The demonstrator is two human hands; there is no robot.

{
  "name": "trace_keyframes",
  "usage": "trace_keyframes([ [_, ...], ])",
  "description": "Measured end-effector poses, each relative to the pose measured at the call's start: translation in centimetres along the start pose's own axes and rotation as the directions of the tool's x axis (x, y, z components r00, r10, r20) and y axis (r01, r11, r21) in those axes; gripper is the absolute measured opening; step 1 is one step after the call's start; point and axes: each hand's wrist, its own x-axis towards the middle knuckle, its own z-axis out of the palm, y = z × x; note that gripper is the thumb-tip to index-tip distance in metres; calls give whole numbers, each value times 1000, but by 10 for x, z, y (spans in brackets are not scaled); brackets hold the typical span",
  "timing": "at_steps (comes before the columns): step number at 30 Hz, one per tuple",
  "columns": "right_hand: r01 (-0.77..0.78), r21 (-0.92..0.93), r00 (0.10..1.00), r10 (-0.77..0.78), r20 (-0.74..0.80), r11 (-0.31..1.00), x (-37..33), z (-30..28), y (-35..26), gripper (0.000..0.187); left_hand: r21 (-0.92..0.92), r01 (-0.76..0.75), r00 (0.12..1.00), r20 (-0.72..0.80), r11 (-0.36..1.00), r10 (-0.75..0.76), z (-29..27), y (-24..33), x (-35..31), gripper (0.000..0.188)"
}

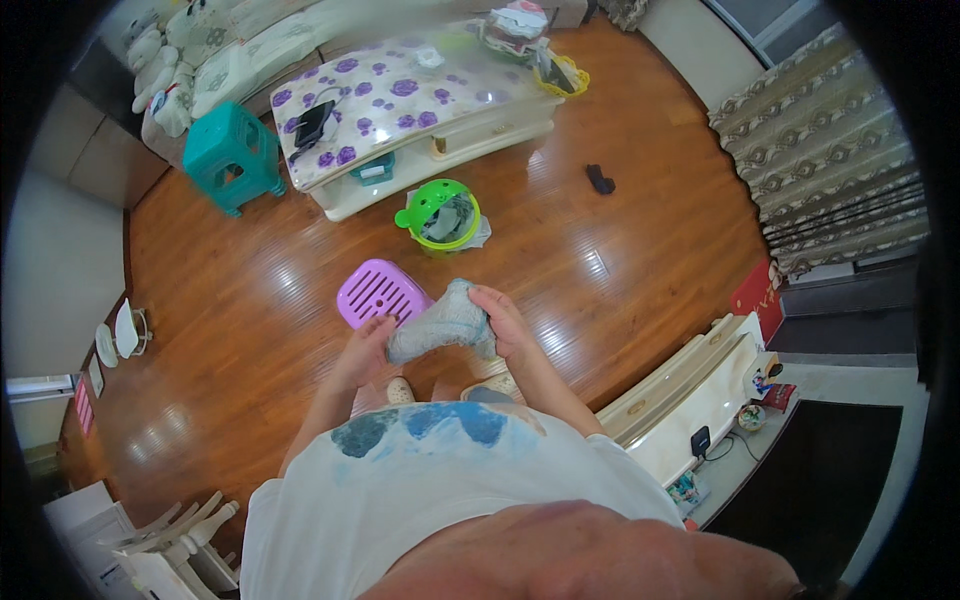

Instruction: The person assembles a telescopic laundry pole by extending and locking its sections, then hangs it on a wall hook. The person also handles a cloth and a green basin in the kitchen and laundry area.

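Note:
Between my two hands stretches a pale grey-blue piece of soft cloth (440, 325), somewhat sock-shaped, with a crinkled lower edge. I cannot make out its exact kind. My left hand (370, 350) is closed on its left end, thumb uppermost. The other end is pinched in my right hand (504, 318), a little higher. Below and beyond my left hand, a purple slotted plastic stool (375, 290) stands on the floor, partly covered by the cloth.
Ahead stands a green bin (470, 235) with a bag inside, beside a low table (400, 90) with a purple-flowered cover. A teal stool (228, 150) is at the left. A small dark item (600, 180) lies on the wooden floor; a cream cabinet (680, 400) is at the right.

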Motion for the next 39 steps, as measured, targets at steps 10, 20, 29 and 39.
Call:
trace_keyframes([
  [10, -40, -11, 987, 41, 155, 999, 35, 106, 48, 26, 85, -125, 990, 77, 989, 119, -98, 43, -47, 21],
  [20, -13, -126, 987, 32, 156, 992, 64, 141, 39, 30, 31, -583, 785, -238, 812, 572, -109, 96, -73, 9],
  [29, -224, -203, 869, 290, 401, 953, 93, 167, 34, 29, 60, -714, 602, -457, 698, 655, -68, 85, -139, 15],
  [39, -388, -414, 606, 566, 559, 823, 102, 215, 72, 25, 454, -756, 73, -657, 471, 750, -60, 41, -210, 18],
])
